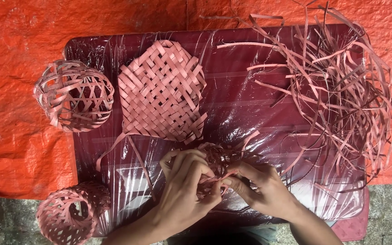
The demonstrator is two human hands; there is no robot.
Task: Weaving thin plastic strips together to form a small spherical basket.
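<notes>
item: small woven piece (217,164), pink strip work, partly formed. i see it held at the near edge of the table, between both hands, raised a little off the plastic. loose strip ends stick out of it upward and to the right.

left hand (184,181): fingers curled together round the left side of the piece, thumb and forefinger pinching a strip against it.

right hand (259,186): fingers bunched, tips pressed on a strip end at the piece's near side, pinching it.

step, as i judge it: mid-weave, a strip being tucked or pulled tight in the body of the piece. the next move would call for a firm hold by the left while the right draws the strip through a gap, without kinking it.

surroundings:
- flat woven mat (162,90), pink, just beyond the hands, centre of the table.
- loose strips (341,86), a tangled heap at the right, spilling over the edge.
- round open-weave basket (74,96), far left edge.
- second basket (71,213), near left corner, opening turned toward me.
- table (237,104), dark red, under clear plastic film.
- orange tarp (19,127) beneath and around.
</notes>
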